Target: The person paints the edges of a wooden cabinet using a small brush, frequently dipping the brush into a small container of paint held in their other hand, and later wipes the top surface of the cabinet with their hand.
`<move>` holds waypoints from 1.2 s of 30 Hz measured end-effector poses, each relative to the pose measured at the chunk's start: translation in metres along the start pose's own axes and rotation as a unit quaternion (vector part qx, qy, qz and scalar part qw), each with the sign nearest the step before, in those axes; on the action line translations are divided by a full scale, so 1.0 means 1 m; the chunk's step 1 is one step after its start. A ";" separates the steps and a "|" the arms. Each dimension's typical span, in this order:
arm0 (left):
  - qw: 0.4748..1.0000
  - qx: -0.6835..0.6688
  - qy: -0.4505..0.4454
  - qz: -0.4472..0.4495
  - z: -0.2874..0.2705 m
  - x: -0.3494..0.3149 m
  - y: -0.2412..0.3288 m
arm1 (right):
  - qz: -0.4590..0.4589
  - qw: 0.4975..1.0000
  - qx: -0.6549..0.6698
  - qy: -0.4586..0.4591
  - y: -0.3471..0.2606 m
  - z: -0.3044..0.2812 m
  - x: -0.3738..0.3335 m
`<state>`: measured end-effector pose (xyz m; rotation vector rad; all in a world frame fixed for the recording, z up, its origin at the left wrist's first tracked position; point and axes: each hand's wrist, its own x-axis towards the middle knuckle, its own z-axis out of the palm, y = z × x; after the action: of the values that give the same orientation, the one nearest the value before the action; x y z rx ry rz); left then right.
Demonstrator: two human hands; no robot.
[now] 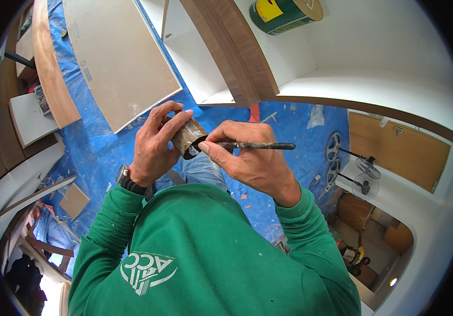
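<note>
My left hand [158,139] is wrapped round a small, stained brown can [189,136], which I hold tilted with its open end toward my right hand. Between the thumb and fingers of my right hand [250,155] is a thin dark brush [268,146], its handle pointing right and spotted with paint. The brush's tip end reaches into the can's mouth, so its bristles are hidden. What is inside the can is mostly out of sight; a pale patch shows at the rim.
Blue plastic sheeting [302,124] covers the floor. A large beige board [116,63] lies ahead on the left. White cabinets with wood-look edges [242,58] stand ahead, one holding a green tin [284,16]. A small fan [366,176] is at right, and a wooden strip [52,68] at far left.
</note>
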<state>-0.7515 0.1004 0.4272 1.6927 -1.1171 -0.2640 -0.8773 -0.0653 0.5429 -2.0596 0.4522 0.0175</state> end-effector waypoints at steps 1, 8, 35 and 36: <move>1.000 -0.001 0.008 0.002 0.001 0.000 -0.003 | 0.018 1.000 0.015 0.004 0.001 -0.002 0.002; 0.997 0.024 0.049 -0.056 0.014 -0.009 -0.038 | 0.127 0.988 0.081 0.031 0.031 -0.059 0.009; 0.879 0.023 -0.142 -0.455 0.210 -0.294 -0.257 | 0.305 0.901 -0.302 0.067 0.100 -0.121 0.071; 0.877 0.023 -0.145 -0.457 0.210 -0.297 -0.258 | 0.308 0.898 -0.308 0.054 0.103 -0.122 0.073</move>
<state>-0.9068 0.2025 0.0216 2.1752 -0.4309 -1.1183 -0.8636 -0.2362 0.5050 -2.4383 1.2899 0.4837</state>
